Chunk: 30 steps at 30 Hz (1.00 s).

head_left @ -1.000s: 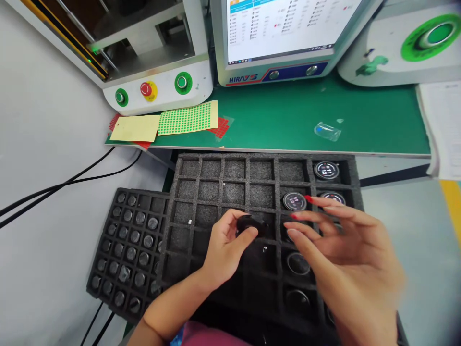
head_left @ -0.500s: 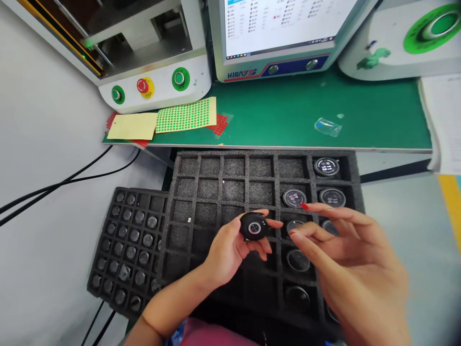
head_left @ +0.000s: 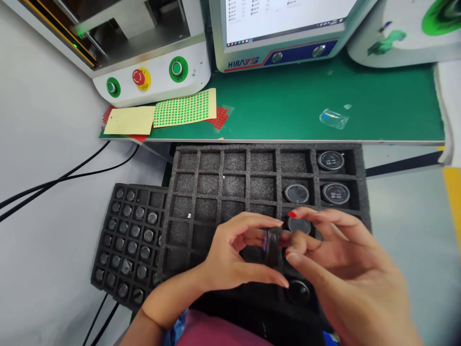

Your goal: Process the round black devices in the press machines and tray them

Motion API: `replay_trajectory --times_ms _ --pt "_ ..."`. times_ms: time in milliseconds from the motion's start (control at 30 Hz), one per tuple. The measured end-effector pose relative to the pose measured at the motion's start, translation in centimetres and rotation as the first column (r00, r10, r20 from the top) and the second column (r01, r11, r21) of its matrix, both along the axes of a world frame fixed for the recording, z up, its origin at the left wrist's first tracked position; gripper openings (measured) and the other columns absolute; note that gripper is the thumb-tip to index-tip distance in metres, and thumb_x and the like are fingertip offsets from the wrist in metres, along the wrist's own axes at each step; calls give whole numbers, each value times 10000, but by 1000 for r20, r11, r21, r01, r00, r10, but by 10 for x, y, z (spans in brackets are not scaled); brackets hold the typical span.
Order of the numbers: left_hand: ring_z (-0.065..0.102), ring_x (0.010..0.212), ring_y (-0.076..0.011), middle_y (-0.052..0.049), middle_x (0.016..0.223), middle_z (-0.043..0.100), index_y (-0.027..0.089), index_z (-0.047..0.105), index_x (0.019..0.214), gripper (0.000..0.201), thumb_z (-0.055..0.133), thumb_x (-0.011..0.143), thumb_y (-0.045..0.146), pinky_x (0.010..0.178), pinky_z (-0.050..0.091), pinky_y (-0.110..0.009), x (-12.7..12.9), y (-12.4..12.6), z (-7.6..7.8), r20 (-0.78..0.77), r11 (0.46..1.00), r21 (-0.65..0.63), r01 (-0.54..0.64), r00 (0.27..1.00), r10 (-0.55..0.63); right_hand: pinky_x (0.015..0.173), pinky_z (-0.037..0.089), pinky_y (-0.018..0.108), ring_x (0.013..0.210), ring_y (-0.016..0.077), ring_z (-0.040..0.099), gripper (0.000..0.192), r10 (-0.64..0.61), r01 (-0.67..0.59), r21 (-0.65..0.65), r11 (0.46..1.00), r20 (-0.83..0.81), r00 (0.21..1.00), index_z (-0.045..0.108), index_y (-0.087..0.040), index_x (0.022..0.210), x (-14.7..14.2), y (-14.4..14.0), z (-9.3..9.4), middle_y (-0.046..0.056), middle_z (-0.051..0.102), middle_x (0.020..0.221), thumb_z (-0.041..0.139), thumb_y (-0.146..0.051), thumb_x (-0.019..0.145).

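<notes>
A round black smartwatch case, without a strap and blurred, is turned edge-on above the foam tray. My left hand is closed around it, index finger above and thumb below. Close by on the right is my right hand, its thumb and a bent finger drawn together while another red-nailed finger stretches out. Whatever these fingertips may pinch is too small or hidden to make out. In the right-hand columns of the tray lie several round watch cases, including one with lit digits.
A second foam tray holding several round pieces lies lower left. Behind is a green bench with a green-dot sticker sheet, a yellowish sheet and a clear plastic scrap. A monitor stands between white machines.
My left hand has turned the watch case from showing its sensor back to edge-on, moving it slightly right and down. My right hand has shifted a little down. The camera view has also moved slightly.
</notes>
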<state>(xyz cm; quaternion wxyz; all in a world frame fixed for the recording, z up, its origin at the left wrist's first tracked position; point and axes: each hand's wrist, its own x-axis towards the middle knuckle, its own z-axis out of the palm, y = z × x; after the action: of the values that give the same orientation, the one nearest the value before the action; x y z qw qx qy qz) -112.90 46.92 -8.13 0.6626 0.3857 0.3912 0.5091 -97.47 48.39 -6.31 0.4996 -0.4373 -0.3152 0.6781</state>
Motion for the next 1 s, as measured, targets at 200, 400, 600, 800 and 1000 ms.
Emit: replay_trajectory --times_ms 200,400,600,800,1000 --pt "657 1079 -272 -107 1243 647 261 685 1166 580 876 618 244 855 592 -389 -2 -5 7 -159 1000 23 5 987 -1 498 544 159 581 62 612 408 46 -48 -46 998 -47 998 607 -298 1037 -2 -2 2 14 605 1070 774 -99 723" --pt "679 1001 -278 -104 1138 686 248 688 1172 600 882 605 219 832 589 -403 -4 -6 8 -200 1000 9 12 980 -10 482 537 150 572 54 607 432 34 -35 -73 997 -21 999 604 -306 1037 -2 -5 2 2 598 1080 781 -90 707" --pt "696 948 -267 -110 1111 709 247 689 1184 616 887 601 275 814 584 -390 -7 -5 8 -305 999 54 6 952 11 453 525 148 572 65 600 484 21 -20 -48 999 9 1000 597 -322 1063 -2 -5 -1 6 613 1058 787 -79 690" --pt "706 886 -256 -103 1100 731 255 691 1186 599 876 616 281 825 579 -412 -7 -5 11 -402 994 104 -18 914 58 437 522 144 556 65 615 525 46 -47 -65 997 -21 999 595 -347 1093 -4 -3 0 -11 613 1043 789 -79 686" --pt "710 870 -263 -91 1078 743 271 712 1159 603 891 583 297 841 574 -422 -10 -4 12 -430 990 143 -13 900 74 493 562 195 567 92 615 544 56 -67 -157 985 -71 996 632 -319 1066 -5 4 -6 3 665 976 862 -146 606"
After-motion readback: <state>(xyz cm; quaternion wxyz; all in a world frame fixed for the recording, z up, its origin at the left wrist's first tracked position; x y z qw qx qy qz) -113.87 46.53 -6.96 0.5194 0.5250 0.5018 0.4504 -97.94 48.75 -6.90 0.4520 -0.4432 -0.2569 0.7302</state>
